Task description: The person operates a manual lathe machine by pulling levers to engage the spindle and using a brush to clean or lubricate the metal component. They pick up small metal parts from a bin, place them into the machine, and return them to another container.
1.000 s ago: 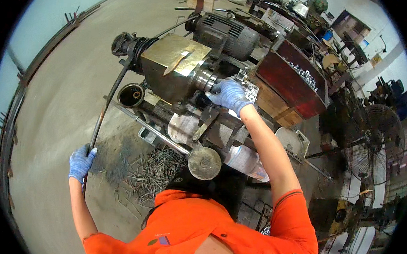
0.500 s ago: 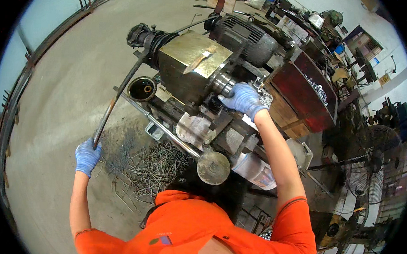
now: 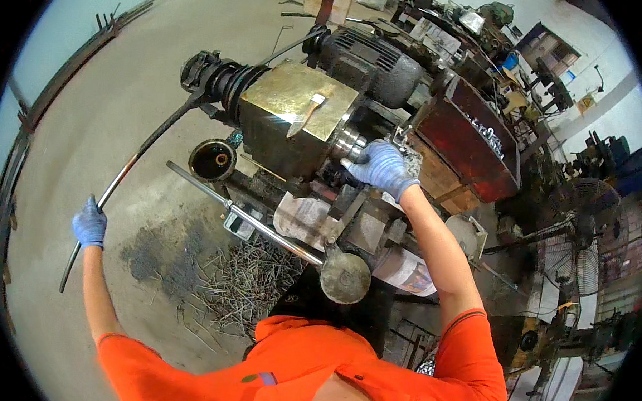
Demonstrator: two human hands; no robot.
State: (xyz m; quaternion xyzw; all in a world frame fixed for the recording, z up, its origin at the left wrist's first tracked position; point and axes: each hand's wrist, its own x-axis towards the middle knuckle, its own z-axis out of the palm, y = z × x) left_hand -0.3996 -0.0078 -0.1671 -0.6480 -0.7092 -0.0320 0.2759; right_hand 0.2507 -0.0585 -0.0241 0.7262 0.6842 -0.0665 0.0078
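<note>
A greasy dark metal machine with a brass-coloured flat top point(image 3: 284, 138) stands in front of the person. Beside it, a dark red metal box point(image 3: 473, 160) holds small shiny metal pieces point(image 3: 485, 134). The long dark metal lever point(image 3: 125, 170) slants from the machine's left end down past the left hand, in a blue knit glove point(image 3: 89, 225); that arm reaches far out, fingers wrapped around the lever near its free end. The right forearm stretches forward, and the right hand, gloved alike point(image 3: 380, 166), lies back up at the silver cylindrical spindle collar point(image 3: 348, 142), fingers bent; whether they pinch a piece, I cannot tell. Both hands seem placed for work; neither how much is done nor what remains shows.
</note>
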